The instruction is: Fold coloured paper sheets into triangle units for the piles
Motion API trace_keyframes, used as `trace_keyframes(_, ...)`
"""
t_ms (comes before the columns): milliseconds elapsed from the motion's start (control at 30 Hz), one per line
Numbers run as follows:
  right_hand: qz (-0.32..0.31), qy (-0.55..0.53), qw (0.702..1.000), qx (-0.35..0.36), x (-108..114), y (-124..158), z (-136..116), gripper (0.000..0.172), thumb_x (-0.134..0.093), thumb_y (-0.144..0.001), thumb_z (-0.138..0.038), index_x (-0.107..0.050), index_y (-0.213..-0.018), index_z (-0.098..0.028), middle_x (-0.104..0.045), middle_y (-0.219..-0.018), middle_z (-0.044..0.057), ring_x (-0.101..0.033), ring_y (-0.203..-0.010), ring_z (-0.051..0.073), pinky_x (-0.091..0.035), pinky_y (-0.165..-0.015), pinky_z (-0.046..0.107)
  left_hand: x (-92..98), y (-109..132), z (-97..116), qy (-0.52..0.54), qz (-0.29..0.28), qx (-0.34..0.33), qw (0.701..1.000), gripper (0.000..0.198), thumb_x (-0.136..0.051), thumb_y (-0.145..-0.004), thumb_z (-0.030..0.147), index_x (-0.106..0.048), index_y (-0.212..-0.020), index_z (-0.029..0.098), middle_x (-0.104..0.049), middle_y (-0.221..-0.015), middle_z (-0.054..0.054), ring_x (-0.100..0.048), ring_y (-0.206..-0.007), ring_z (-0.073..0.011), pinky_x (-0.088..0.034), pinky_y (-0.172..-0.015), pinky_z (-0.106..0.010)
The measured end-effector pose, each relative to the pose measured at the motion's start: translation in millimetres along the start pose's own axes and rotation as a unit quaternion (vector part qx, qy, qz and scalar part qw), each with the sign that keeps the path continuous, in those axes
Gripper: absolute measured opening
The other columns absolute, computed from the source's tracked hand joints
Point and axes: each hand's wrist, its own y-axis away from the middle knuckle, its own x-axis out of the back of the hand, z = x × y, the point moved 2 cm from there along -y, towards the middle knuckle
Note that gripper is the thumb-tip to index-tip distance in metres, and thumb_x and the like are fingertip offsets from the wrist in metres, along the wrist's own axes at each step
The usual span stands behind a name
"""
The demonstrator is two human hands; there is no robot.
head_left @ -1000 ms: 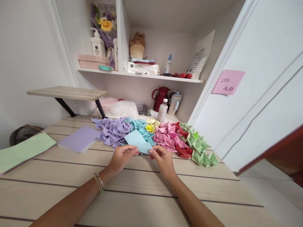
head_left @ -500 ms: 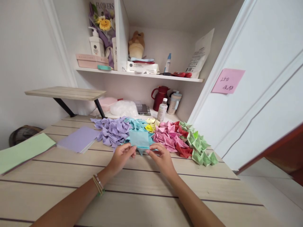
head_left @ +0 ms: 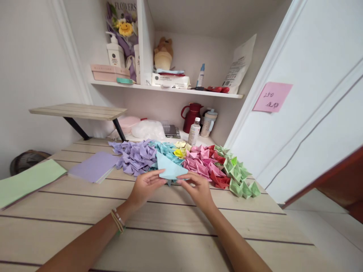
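Sheet of light-blue folded paper [head_left: 171,168], its upper left corner pointed, is held between your two hands, in front of the pile of turquoise folded-paper pieces [head_left: 166,148]. Your left hand [head_left: 145,187]: thumb and fingers drawn nearly together, pinching the sheet's lower left edge. Your right hand [head_left: 197,189]: likewise narrowed to a pinch, on the lower right corner. Fold detail behind the front face cannot be made out.

Arranged on the pale wooden tabletop with dark seams [head_left: 170,238], left to right: purple folded-paper pieces [head_left: 136,156], the turquoise ones, a few yellow pieces [head_left: 180,152], then pink [head_left: 200,158], red [head_left: 220,181] and light-green pieces [head_left: 238,172]. To your left lie a stack of flat purple sheets [head_left: 93,166] and, farther out, pale-green sheets [head_left: 31,181].
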Motion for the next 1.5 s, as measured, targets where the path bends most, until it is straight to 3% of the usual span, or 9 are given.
trace_keyframes(233, 0.033, -0.087, 0.989, -0.114, -6, 0, 14, 0.025, -0.069, -0.067, -0.037, -0.063, -0.083, -0.018, -0.065, -0.093, 0.008, -0.061, -0.074, 0.019, -0.049, -0.060, 0.028, -1.9, 2, -3, -0.043, -0.020, -0.017, 0.999, 0.018, -0.071, -0.065, 0.026, -0.066, -0.077, 0.013, -0.072, -0.076, -0.007, -0.068, -0.074, -0.0213, -0.053, -0.075, -0.032)
trace_keyframes(333, 0.041, -0.143, 0.980, -0.134, -8, -1, 17, 0.025, -0.070, -0.065, -0.036, -0.060, -0.078, -0.017, -0.065, -0.085, 0.006, -0.060, -0.071, 0.018, -0.049, -0.059, 0.027, -5.4, 3, -2, -0.022, -0.037, -0.010, 0.999, 0.026, -0.067, -0.069, 0.027, -0.060, -0.090, 0.015, -0.070, -0.072, -0.005, -0.068, -0.070, -0.0197, -0.053, -0.071, -0.032)
trace_keyframes(467, 0.026, -0.161, 0.976, -0.143, -7, -2, 15, 0.034, -0.069, -0.067, -0.032, -0.060, -0.096, -0.018, -0.064, -0.070, 0.001, -0.059, -0.065, 0.015, -0.047, -0.061, 0.027, -7.1, 3, 0, -0.009, -0.036, -0.021, 0.999, 0.047, -0.065, -0.071, 0.025, -0.042, -0.112, 0.019, -0.066, -0.068, 0.001, -0.066, -0.064, -0.0164, -0.051, -0.063, -0.029)
trace_keyframes(600, -0.021, -0.067, 0.989, -0.132, -4, -2, 9, 0.021, -0.062, -0.072, -0.036, -0.069, -0.080, -0.018, -0.068, -0.079, 0.005, -0.060, -0.075, 0.020, -0.046, -0.066, 0.030, -2.7, -3, -5, -0.062, -0.055, -0.003, 0.997, 0.023, -0.065, -0.071, 0.027, -0.056, -0.089, 0.015, -0.065, -0.062, -0.001, -0.062, -0.058, -0.0147, -0.047, -0.058, -0.025)
trace_keyframes(733, -0.004, -0.072, 0.985, -0.157, -3, 0, 7, 0.020, -0.068, -0.065, -0.038, -0.071, -0.068, -0.018, -0.068, -0.069, 0.004, -0.059, -0.064, 0.018, -0.043, -0.057, 0.028, 1.6, -8, -11, -0.053, -0.063, 0.023, 0.996, 0.017, -0.067, -0.069, 0.029, -0.060, -0.074, 0.014, -0.065, -0.059, -0.001, -0.059, -0.055, -0.0132, -0.045, -0.056, -0.024)
trace_keyframes(967, -0.039, -0.273, 0.916, -0.291, -12, 5, 8, 0.028, -0.073, -0.059, -0.040, -0.062, -0.055, -0.015, -0.049, -0.045, -0.005, -0.038, -0.041, 0.006, -0.027, -0.041, 0.020, 4.4, -9, -18, 0.029, -0.075, 0.068, 0.994, 0.020, -0.069, -0.067, 0.031, -0.064, -0.076, 0.013, -0.064, -0.062, -0.002, -0.058, -0.057, -0.0117, -0.044, -0.057, -0.022)
trace_keyframes(1200, -0.098, -0.397, 0.837, -0.364, -16, 8, 2, 0.024, -0.075, -0.059, -0.033, -0.061, -0.066, -0.015, -0.062, -0.059, -0.001, -0.058, -0.054, 0.011, -0.045, -0.052, 0.021, 5.4, -8, -20, 0.055, -0.081, 0.092, 0.991, 0.023, -0.072, -0.064, 0.031, -0.066, -0.075, 0.013, -0.064, -0.060, -0.001, -0.057, -0.056, -0.0114, -0.044, -0.056, -0.022)
trace_keyframes(1400, -0.030, -0.345, 0.886, -0.308, -12, 5, 1, 0.031, -0.071, -0.061, -0.025, -0.059, -0.090, -0.020, -0.064, -0.070, -0.002, -0.061, -0.061, 0.012, -0.050, -0.054, 0.022, 6.0, -8, -16, 0.059, -0.066, 0.097, 0.991, 0.024, -0.074, -0.061, 0.032, -0.065, -0.074, 0.013, -0.063, -0.055, 0.000, -0.057, -0.050, -0.0106, -0.044, -0.051, -0.021)
trace_keyframes(1500, -0.058, -0.307, 0.911, -0.269, -12, 4, -2, 0.045, -0.068, -0.061, -0.021, -0.054, -0.104, -0.023, -0.065, -0.081, -0.001, -0.063, -0.064, 0.014, -0.052, -0.055, 0.025, 6.4, -9, -16, 0.041, -0.076, 0.092, 0.992, 0.028, -0.072, -0.062, 0.033, -0.065, -0.079, 0.013, -0.065, -0.057, -0.001, -0.059, -0.051, -0.0117, -0.045, -0.051, -0.022)
